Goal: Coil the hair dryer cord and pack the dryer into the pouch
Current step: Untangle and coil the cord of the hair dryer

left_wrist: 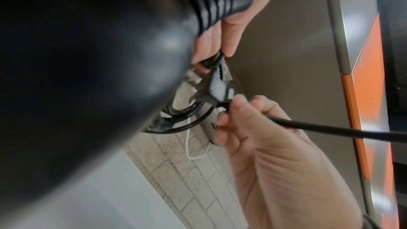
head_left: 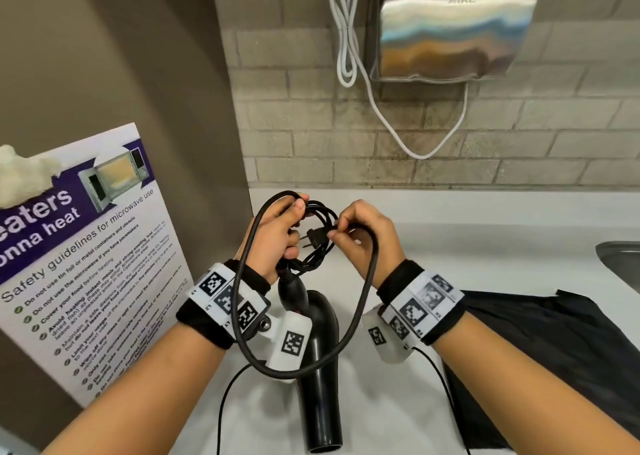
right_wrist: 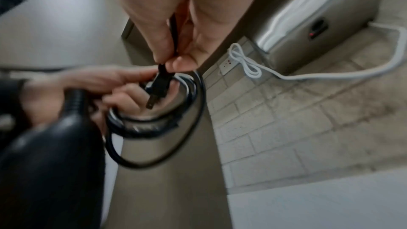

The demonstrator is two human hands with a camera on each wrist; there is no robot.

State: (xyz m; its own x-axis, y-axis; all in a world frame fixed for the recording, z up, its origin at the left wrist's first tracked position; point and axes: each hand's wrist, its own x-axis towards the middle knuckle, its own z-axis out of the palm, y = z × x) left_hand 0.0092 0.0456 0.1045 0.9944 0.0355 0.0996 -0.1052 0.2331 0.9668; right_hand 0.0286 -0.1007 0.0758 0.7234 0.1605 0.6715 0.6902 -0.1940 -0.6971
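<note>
A black hair dryer (head_left: 320,368) hangs nozzle-down over the white counter (head_left: 485,239), and its handle end fills the left wrist view as the hair dryer (left_wrist: 88,76). My left hand (head_left: 277,232) grips several small loops of the black cord (head_left: 320,219) by the dryer's strain relief. My right hand (head_left: 360,236) pinches the cord just behind the two-pin plug (head_left: 317,238), also seen as the plug (right_wrist: 158,84), which points toward the left palm. One large slack cord loop (head_left: 367,298) droops around both wrists. The black pouch (head_left: 540,357) lies flat on the counter at the right.
A steel hand dryer (head_left: 446,28) with a white cable (head_left: 349,38) hangs on the tiled wall behind. A microwave safety poster (head_left: 86,264) leans at the left. A sink edge (head_left: 620,260) shows at the far right.
</note>
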